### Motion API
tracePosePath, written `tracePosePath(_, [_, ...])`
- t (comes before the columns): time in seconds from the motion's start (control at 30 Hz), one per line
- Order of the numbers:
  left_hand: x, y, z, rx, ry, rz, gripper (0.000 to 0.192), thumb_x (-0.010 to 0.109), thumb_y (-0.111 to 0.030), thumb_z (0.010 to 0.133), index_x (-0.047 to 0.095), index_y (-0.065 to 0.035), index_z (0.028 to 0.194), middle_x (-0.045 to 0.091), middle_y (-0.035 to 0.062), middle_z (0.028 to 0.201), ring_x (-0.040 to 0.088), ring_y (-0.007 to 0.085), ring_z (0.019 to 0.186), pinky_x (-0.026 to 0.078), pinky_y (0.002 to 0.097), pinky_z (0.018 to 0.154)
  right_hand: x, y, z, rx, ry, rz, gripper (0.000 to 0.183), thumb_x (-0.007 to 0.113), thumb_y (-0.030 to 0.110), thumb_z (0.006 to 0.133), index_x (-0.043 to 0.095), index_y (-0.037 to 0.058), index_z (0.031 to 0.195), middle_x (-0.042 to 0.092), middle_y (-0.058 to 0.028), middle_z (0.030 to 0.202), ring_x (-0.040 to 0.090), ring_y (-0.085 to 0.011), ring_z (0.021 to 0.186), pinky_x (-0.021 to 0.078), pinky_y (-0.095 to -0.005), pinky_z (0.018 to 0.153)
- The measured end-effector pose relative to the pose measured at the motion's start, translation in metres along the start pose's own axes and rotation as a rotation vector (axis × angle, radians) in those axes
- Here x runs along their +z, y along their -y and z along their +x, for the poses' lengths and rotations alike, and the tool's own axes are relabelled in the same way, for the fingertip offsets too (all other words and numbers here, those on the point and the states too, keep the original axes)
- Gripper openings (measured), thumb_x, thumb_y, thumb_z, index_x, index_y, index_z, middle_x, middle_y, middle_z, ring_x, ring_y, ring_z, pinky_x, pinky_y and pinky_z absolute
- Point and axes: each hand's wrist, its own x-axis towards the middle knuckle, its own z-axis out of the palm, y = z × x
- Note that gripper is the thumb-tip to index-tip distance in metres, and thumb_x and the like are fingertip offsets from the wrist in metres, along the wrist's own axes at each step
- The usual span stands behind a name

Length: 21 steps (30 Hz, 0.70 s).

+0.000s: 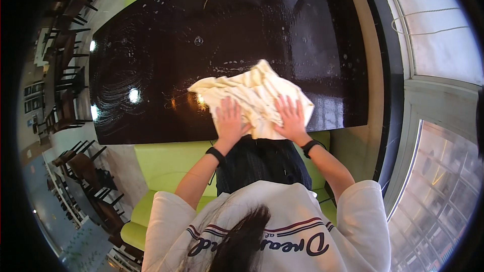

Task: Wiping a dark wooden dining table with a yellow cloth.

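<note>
A crumpled cream cloth lies spread on the near edge of a dark, glossy tabletop. My left hand rests flat on the cloth's left part, fingers pointing away from me. On its right part my right hand lies palm down with the fingers slightly spread. Neither hand is closed around the fabric. Wet streaks and drops show on the tabletop, mostly at the left and along the far side. Each wrist wears a black band.
Light green bench seating is at the near side of the table, with more at the far left corner. A wall ledge and window frame run along the right. Dark chairs and other tables stand across the floor at the left.
</note>
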Motion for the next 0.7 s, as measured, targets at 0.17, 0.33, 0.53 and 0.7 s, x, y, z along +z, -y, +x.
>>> tracePosePath(0.17, [-0.015, -0.036, 0.024, 0.133, 0.058, -0.156, 0.104, 0.064, -0.060, 0.069, 0.027, 0.0092, 0.138, 0.013, 0.0305, 0.148, 0.008, 0.0465, 0.138, 0.009, 0.0619, 0.106, -0.004, -0.030, -0.018, 0.180, -0.070, 0.005, 0.086, 0.055, 0.045, 0.073, 0.024, 0.0103, 0.145, 0.020, -0.0098, 0.152, 0.014, -0.0294, 0.141, 0.0064, -0.0536, 0.112])
tracePosePath(0.33, [-0.007, -0.006, 0.016, 0.210, -0.067, -0.221, 0.091, 0.068, -0.047, 0.071, 0.029, -0.0049, 0.142, 0.020, 0.0213, 0.149, 0.018, 0.0381, 0.138, 0.016, 0.0542, 0.109, 0.003, 0.001, -0.007, 0.275, -0.046, -0.068, 0.070, 0.051, 0.042, 0.081, 0.035, 0.0045, 0.139, 0.017, -0.0106, 0.153, 0.008, -0.0362, 0.141, 0.0051, -0.0570, 0.111])
tracePosePath(0.53, [-0.004, 0.061, -0.003, 0.159, -0.124, -0.137, 0.088, 0.068, -0.043, 0.070, 0.030, -0.0101, 0.142, 0.025, 0.0174, 0.149, 0.024, 0.0328, 0.137, 0.018, 0.0509, 0.110, 0.027, 0.068, 0.026, 0.237, -0.036, -0.019, 0.061, 0.051, 0.044, 0.084, 0.048, -0.0007, 0.126, 0.017, -0.0146, 0.152, 0.007, -0.0413, 0.140, 0.0053, -0.0600, 0.109])
tracePosePath(0.7, [-0.012, 0.168, -0.027, 0.091, -0.078, -0.112, 0.089, 0.068, -0.042, 0.069, 0.030, -0.0086, 0.142, 0.025, 0.0183, 0.148, 0.025, 0.0325, 0.137, 0.019, 0.0499, 0.110, 0.057, 0.161, 0.076, 0.150, -0.070, -0.052, 0.064, 0.046, 0.052, 0.085, 0.053, 0.0009, 0.123, 0.018, -0.0152, 0.151, 0.007, -0.0402, 0.140, 0.0048, -0.0615, 0.108])
